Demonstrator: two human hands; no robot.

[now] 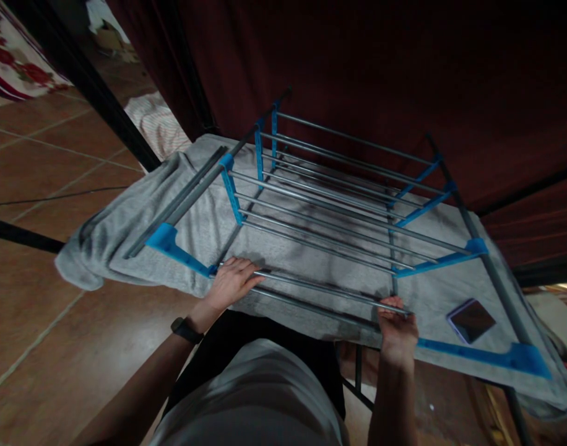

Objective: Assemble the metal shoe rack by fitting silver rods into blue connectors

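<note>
A rack (330, 201) of grey metal rods and blue plastic side brackets lies on a grey cloth. Along its near side runs a thin metal rod (318, 288). My left hand (233, 282) is closed over the rod's left end, close to the left blue bracket (179, 251). At the other end, my right hand (397, 322) grips the rod from below, palm up, and the tip shows past the fingers. To the right of that hand is the right blue bracket (483, 354), apart from the rod's tip. A second rod (311, 305) lies just below the held one.
The grey cloth (135, 217) covers the table, with loose rods (176, 201) at left. A phone (471, 320) rests on the cloth at right. Behind hangs a dark red curtain (358, 68). Black frame poles (93, 93) stand at the left, over a tiled floor (42, 297).
</note>
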